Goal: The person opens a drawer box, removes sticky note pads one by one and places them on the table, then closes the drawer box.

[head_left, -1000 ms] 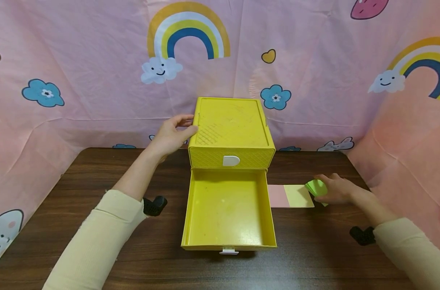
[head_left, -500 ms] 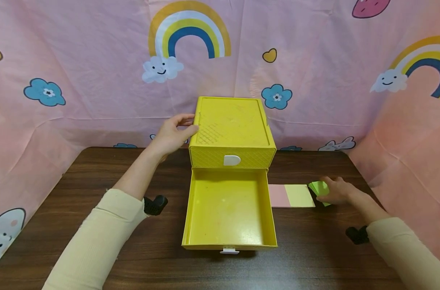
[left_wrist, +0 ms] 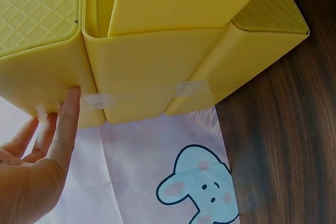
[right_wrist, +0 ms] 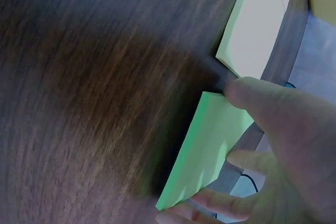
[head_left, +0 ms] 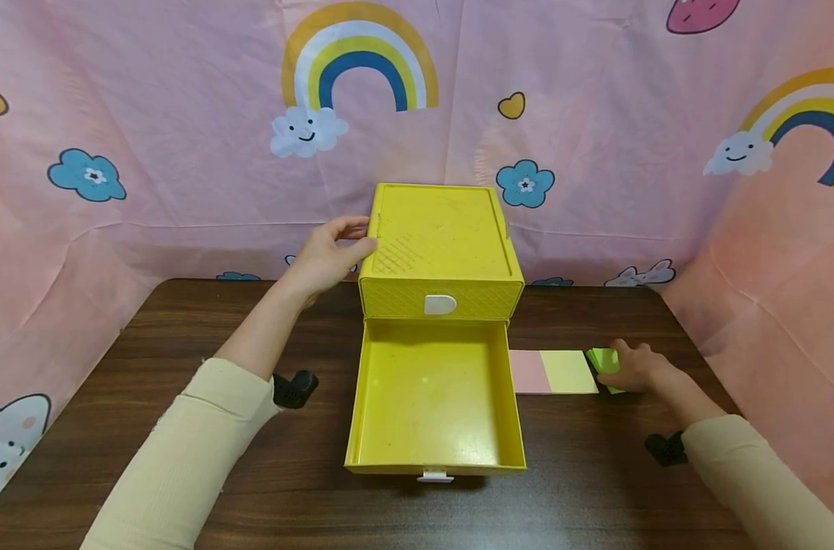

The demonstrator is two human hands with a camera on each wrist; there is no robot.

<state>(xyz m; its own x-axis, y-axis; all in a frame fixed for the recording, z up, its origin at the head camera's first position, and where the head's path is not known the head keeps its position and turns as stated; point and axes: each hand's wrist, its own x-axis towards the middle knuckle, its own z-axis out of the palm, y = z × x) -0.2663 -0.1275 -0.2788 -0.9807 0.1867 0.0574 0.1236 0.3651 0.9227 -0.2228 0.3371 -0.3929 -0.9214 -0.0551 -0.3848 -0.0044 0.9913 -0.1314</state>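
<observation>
A yellow two-tier drawer box (head_left: pixel 444 229) stands at the table's middle, its lower drawer (head_left: pixel 431 405) pulled out and its upper one pushed in. At the box's upper left side rests my left hand (head_left: pixel 324 256); in the left wrist view its fairly straight fingers (left_wrist: pixel 70 114) touch the side wall. To the right of the drawer, my right hand (head_left: pixel 640 368) pinches a green sticky note pad (right_wrist: pixel 207 140), thumb at one edge and fingers at the opposite edge. Part of the pad is hidden behind the hand in the head view.
A pale yellow sticky note pad (head_left: pixel 570 372) lies just left of the green one. Beside it, a pink pad (head_left: pixel 529 372) reaches up to the drawer's right wall. A printed pink cloth (head_left: pixel 596 114) hangs behind the dark wooden table (head_left: pixel 266 473).
The green pad, earlier tilted in my right hand, has shifted slightly right and down to a flatter position beside the yellow pad. My left hand stays against the box.
</observation>
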